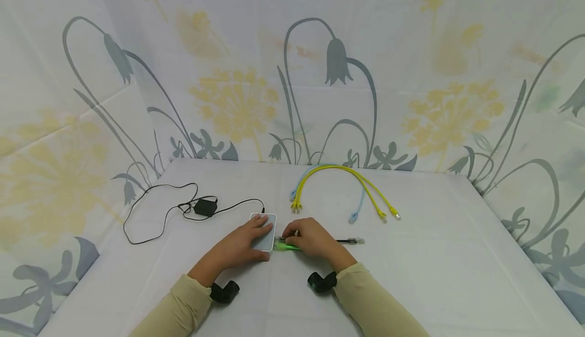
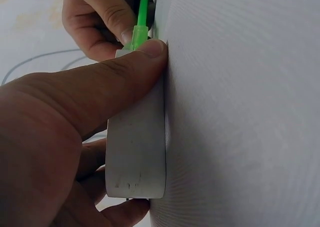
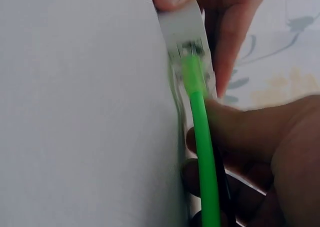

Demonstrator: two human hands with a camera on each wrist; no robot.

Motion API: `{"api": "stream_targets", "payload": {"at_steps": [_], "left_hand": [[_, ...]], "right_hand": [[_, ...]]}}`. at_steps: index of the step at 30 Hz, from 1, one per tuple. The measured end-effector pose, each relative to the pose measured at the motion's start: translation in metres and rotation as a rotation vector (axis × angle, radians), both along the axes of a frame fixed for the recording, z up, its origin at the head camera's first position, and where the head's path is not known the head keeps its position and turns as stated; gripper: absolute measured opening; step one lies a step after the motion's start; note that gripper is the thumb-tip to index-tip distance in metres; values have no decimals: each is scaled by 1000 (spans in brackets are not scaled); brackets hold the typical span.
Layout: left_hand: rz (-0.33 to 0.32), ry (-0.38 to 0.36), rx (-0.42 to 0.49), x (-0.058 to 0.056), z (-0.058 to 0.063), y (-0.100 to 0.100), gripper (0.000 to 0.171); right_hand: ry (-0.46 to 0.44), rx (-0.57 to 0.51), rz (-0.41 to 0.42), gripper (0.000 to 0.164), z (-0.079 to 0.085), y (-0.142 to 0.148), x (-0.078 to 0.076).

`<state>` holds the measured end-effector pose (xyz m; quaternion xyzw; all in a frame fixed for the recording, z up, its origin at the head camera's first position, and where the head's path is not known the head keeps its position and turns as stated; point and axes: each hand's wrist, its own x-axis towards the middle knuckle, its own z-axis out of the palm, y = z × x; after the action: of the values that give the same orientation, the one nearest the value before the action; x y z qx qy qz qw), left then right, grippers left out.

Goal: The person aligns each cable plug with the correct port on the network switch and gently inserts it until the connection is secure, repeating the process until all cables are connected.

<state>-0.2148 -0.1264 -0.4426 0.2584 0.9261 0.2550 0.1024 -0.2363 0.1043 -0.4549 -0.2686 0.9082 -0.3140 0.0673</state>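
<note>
A small white network box (image 1: 264, 244) with a grey top lies on the table under my left hand (image 1: 244, 241). That hand holds it by its sides, thumb along the near edge and fingers over the top and far side. The green network cable (image 3: 202, 137) has its plug (image 3: 192, 74) at a port in the box's right end. My right hand (image 1: 313, 238) is right beside that end, thumb and fingers pinching the black network cable (image 3: 223, 184) just behind the green one. The black cable's other plug (image 1: 356, 241) shows right of the hand. The pinched end is mostly hidden by the fingers.
A black power adapter (image 1: 205, 207) lies at the back left, its thin cord looped on the table and plugged into the box's far end. Yellow network cables (image 1: 352, 169) and a light blue one (image 1: 359, 206) lie curved at the back. A patterned cloth backdrop (image 1: 292, 124) stands behind.
</note>
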Motion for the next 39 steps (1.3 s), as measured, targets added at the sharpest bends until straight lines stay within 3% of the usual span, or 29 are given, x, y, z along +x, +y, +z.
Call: {"api": "stream_targets", "payload": {"at_steps": [19, 39], "left_hand": [[0, 11, -8, 1, 3, 0, 76], [-7, 10, 4, 2, 0, -2, 76]], "right_hand": [[0, -5, 4, 12, 3, -2, 0], [-55, 82, 58, 11, 12, 6, -1]]}}
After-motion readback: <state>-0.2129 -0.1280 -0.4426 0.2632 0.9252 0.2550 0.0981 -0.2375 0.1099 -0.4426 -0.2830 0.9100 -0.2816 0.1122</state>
